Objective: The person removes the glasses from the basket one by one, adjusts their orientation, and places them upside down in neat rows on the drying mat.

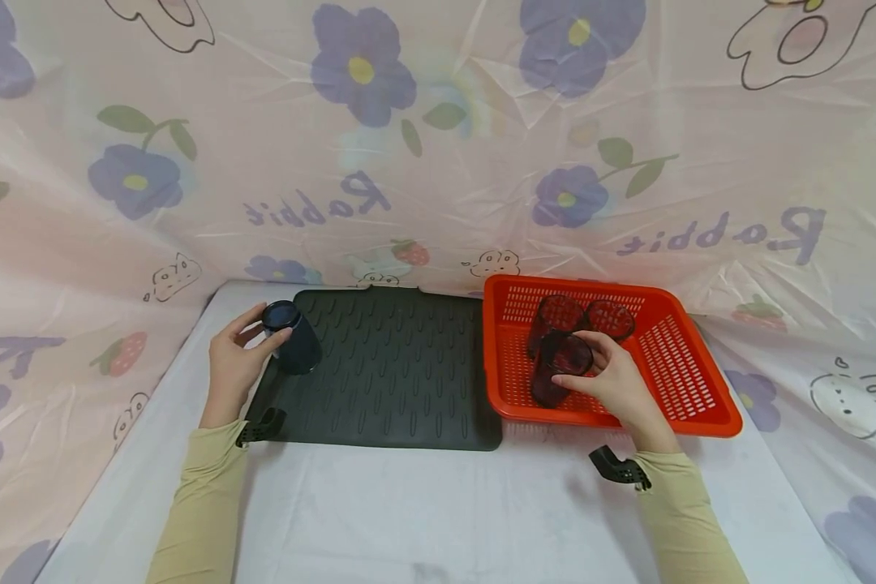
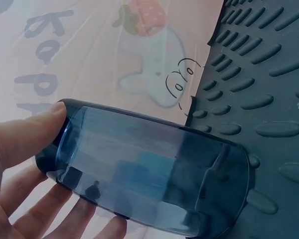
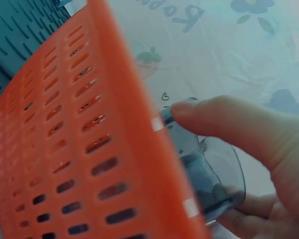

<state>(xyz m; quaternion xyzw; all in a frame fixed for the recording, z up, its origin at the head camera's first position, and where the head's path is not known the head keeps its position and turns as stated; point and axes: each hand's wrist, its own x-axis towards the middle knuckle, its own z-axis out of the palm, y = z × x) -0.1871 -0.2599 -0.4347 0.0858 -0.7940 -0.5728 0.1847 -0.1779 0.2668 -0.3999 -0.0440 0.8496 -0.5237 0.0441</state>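
Note:
My left hand (image 1: 234, 369) grips a dark blue, see-through glass (image 1: 298, 349) near its mouth, thumb on one side and fingers on the other. The glass leans a little over the left side of a dark ribbed drying mat (image 1: 387, 373); in the left wrist view its base overlaps the mat's ridges. Inside the red basket (image 1: 682, 369), my right hand (image 1: 619, 380) pinches another dark see-through glass (image 1: 551, 383) by its rim. Two similar glasses, one (image 1: 547, 312) and another (image 1: 611, 318), stand behind it. In the right wrist view the basket wall (image 3: 65, 134) hides much of the held glass.
The basket stands against the right edge of the mat. A white cloth (image 1: 409, 511) covers the table in front of both. Patterned sheeting (image 1: 453, 178) rises close behind the mat and basket and along both sides.

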